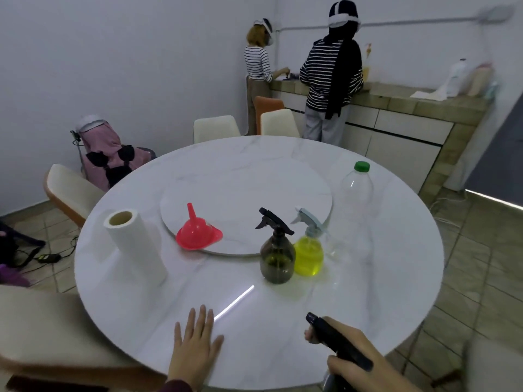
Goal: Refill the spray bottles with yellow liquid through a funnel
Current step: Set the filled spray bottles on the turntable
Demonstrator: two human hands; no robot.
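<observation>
A dark spray bottle with a black trigger head stands near the middle of the round white table. Touching its right side is a clear spray bottle with a pale blue head, full of yellow liquid. A red funnel lies mouth-down on the turntable. A large clear plastic bottle with a green cap stands at the right and looks empty. My left hand rests flat on the table, fingers spread. My right hand grips a third spray bottle by its black head at the table's near edge.
A paper towel roll stands at the left of the table. Cream chairs ring the table. Two people in striped tops stand at a counter in the back, and another person sits at the left.
</observation>
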